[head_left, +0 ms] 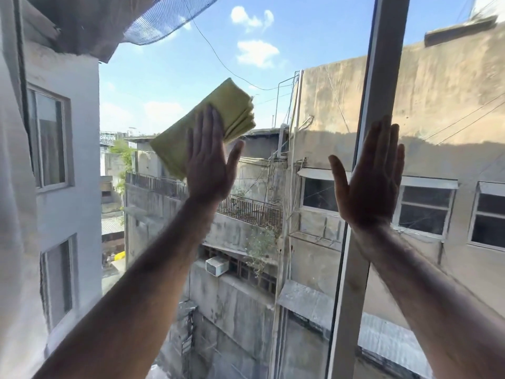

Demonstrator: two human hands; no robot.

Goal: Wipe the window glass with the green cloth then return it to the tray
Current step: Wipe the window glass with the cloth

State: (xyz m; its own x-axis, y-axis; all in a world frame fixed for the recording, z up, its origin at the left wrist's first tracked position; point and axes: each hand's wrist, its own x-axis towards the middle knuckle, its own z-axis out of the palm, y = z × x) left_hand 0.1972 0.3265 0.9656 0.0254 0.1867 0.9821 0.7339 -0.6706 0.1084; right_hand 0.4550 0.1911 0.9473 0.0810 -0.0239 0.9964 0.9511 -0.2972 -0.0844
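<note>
left hand (209, 160) presses folded green cloth (202, 124) flat on window glass (169, 77); right hand (373, 176) spread over the frame (358, 242).

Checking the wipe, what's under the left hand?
The folded green cloth, pressed flat against the window glass by the left hand. Whatever glass lies behind the cloth is covered.

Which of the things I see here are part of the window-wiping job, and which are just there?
Part of the job:
- green cloth
- left hand, flat on the cloth
- window glass

Just there:
- right hand, open against the window frame
- buildings outside
- dark netting overhead
</note>
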